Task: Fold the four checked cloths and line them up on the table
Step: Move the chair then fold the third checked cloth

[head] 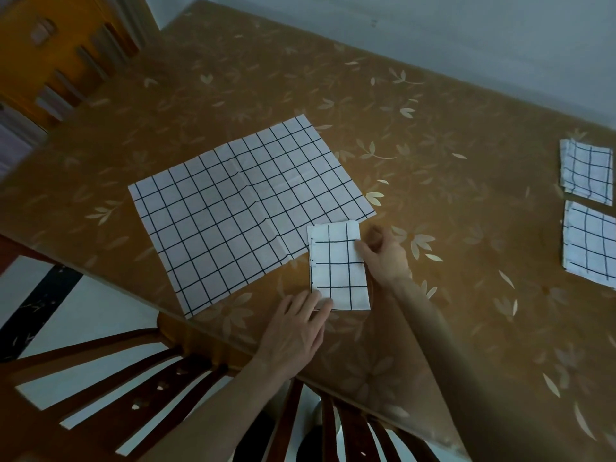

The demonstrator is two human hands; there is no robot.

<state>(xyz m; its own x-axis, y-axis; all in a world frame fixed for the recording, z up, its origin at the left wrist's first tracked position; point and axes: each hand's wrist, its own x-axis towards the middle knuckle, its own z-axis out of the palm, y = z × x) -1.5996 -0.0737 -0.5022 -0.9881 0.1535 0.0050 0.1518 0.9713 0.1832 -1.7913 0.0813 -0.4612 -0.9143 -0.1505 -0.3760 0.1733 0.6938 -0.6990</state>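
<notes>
A folded white checked cloth (338, 266) lies near the table's front edge, its top overlapping the corner of an unfolded checked cloth (246, 201) spread flat to its left. My left hand (296, 328) presses straight fingers on the folded cloth's lower left corner. My right hand (383, 258) touches its right edge with curled fingers; whether it pinches the edge I cannot tell. Two more folded checked cloths lie at the far right, one (588, 171) behind the other (590, 245).
The table (433, 161) has a brown flower-patterned cover and stands against a pale wall. Wooden chair backs (160, 378) stand at the front edge below my arms, and another chair (76, 68) sits at the far left corner.
</notes>
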